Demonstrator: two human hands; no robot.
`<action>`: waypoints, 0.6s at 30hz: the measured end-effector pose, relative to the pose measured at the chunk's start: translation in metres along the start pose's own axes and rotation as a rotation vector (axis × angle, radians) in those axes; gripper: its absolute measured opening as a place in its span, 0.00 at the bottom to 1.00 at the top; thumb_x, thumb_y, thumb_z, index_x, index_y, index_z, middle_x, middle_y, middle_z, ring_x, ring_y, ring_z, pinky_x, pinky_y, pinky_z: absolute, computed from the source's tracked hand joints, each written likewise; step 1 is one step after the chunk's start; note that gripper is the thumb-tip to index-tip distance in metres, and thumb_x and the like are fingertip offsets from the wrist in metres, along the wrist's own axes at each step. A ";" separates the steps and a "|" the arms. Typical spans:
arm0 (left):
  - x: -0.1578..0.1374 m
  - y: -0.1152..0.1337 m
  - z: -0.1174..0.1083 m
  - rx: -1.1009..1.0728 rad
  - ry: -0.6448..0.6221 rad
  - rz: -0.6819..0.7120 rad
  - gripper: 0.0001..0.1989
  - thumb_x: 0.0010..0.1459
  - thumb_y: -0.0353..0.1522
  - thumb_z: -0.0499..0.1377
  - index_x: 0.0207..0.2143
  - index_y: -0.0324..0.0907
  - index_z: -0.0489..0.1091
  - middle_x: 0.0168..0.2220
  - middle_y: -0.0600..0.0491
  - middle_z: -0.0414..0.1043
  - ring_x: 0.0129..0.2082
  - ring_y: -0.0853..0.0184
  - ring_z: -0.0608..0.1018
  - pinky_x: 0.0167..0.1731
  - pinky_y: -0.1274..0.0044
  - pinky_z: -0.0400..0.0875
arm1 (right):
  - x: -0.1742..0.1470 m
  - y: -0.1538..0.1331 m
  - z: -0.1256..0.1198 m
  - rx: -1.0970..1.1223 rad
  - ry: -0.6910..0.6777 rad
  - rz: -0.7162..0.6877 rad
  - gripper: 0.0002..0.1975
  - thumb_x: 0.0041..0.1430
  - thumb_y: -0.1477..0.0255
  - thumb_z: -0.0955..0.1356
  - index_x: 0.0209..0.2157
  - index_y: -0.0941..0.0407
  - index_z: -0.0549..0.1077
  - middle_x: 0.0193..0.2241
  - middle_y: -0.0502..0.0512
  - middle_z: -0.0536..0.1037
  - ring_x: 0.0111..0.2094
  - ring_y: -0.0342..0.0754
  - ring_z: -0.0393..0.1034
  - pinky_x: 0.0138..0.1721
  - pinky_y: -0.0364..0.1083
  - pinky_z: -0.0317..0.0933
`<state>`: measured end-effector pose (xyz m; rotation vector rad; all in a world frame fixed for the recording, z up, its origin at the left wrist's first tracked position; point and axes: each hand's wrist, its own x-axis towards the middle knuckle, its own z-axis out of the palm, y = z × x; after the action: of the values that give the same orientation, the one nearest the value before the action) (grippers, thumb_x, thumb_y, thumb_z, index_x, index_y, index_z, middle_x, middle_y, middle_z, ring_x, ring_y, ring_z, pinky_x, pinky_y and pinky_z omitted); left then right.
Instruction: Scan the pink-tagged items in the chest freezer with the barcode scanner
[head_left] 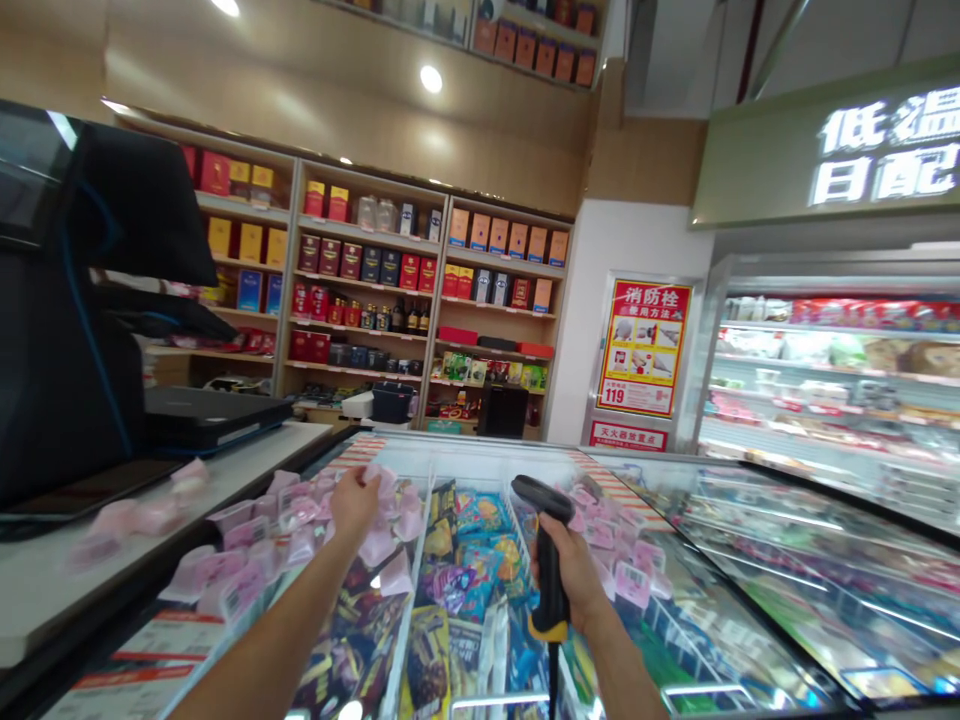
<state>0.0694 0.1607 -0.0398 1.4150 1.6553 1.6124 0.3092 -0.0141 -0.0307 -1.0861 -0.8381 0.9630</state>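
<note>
My right hand (574, 565) is wrapped around the grip of a black and yellow handheld barcode scanner (551, 580), its head tilted toward the left and its cable hanging down. My left hand (355, 503) reaches forward over the glass-topped freezer, fingertips pinched at the edge of a small pink translucent cup (384, 484). Around it, many similar pink cups (304, 508), some with barcode labels, lie on the freezer top. Another group of pink cups (619, 545) lies right of the scanner. Under the glass are colourful bagged frozen goods (457, 580).
A white counter (45, 590) with a dark checkout terminal (90, 300) and a few pink cups (135, 515) stands at left. Shelves of boxed goods (360, 260) line the back wall. More glass-topped freezers (780, 560) and a lit refrigerated display (832, 370) are at right.
</note>
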 end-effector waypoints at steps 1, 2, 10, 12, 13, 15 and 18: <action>-0.001 0.002 0.000 0.043 0.000 0.030 0.11 0.51 0.31 0.53 0.38 0.37 0.64 0.40 0.50 0.66 0.41 0.64 0.69 0.42 0.65 0.61 | 0.002 -0.002 -0.008 0.013 0.027 0.000 0.17 0.42 0.58 0.65 0.26 0.59 0.64 0.12 0.46 0.66 0.11 0.39 0.59 0.11 0.38 0.53; -0.002 0.004 0.001 0.079 0.002 0.064 0.11 0.50 0.28 0.53 0.38 0.36 0.64 0.40 0.48 0.66 0.43 0.62 0.67 0.43 0.65 0.59 | 0.004 -0.003 -0.016 0.024 0.054 -0.002 0.17 0.41 0.58 0.65 0.26 0.58 0.64 0.12 0.45 0.66 0.11 0.39 0.59 0.11 0.38 0.53; -0.058 0.042 0.067 0.211 -0.214 0.372 0.17 0.48 0.25 0.52 0.43 0.34 0.61 0.45 0.44 0.62 0.48 0.62 0.62 0.49 0.69 0.54 | 0.013 -0.010 -0.073 0.098 0.245 0.001 0.17 0.39 0.59 0.66 0.26 0.58 0.64 0.12 0.46 0.67 0.11 0.39 0.60 0.11 0.38 0.54; -0.084 0.048 0.094 0.224 -0.367 0.431 0.14 0.50 0.29 0.53 0.41 0.36 0.63 0.43 0.48 0.65 0.45 0.64 0.66 0.46 0.66 0.58 | 0.013 -0.011 -0.080 0.114 0.265 0.000 0.16 0.39 0.60 0.67 0.25 0.58 0.64 0.11 0.46 0.67 0.11 0.40 0.60 0.11 0.38 0.54; -0.098 0.050 0.108 0.228 -0.441 0.453 0.13 0.51 0.32 0.53 0.41 0.38 0.63 0.43 0.49 0.65 0.44 0.64 0.67 0.44 0.65 0.59 | 0.013 -0.011 -0.082 0.121 0.267 0.004 0.16 0.39 0.60 0.67 0.24 0.59 0.64 0.11 0.46 0.66 0.11 0.39 0.60 0.11 0.38 0.54; -0.125 0.053 0.131 0.232 -0.580 0.491 0.13 0.52 0.34 0.52 0.40 0.38 0.64 0.43 0.50 0.65 0.43 0.65 0.68 0.42 0.65 0.61 | 0.012 -0.011 -0.085 0.127 0.273 0.020 0.16 0.39 0.60 0.67 0.24 0.59 0.64 0.10 0.45 0.66 0.10 0.39 0.59 0.11 0.38 0.53; -0.153 0.053 0.157 0.218 -0.750 0.556 0.15 0.52 0.34 0.52 0.43 0.40 0.62 0.46 0.49 0.63 0.45 0.64 0.66 0.44 0.64 0.60 | 0.010 -0.010 -0.086 0.114 0.288 0.048 0.17 0.39 0.59 0.66 0.24 0.59 0.65 0.10 0.45 0.65 0.10 0.39 0.58 0.11 0.38 0.53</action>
<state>0.2814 0.0935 -0.0796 2.3645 1.0547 0.9140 0.3930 -0.0342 -0.0424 -1.1178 -0.5183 0.8583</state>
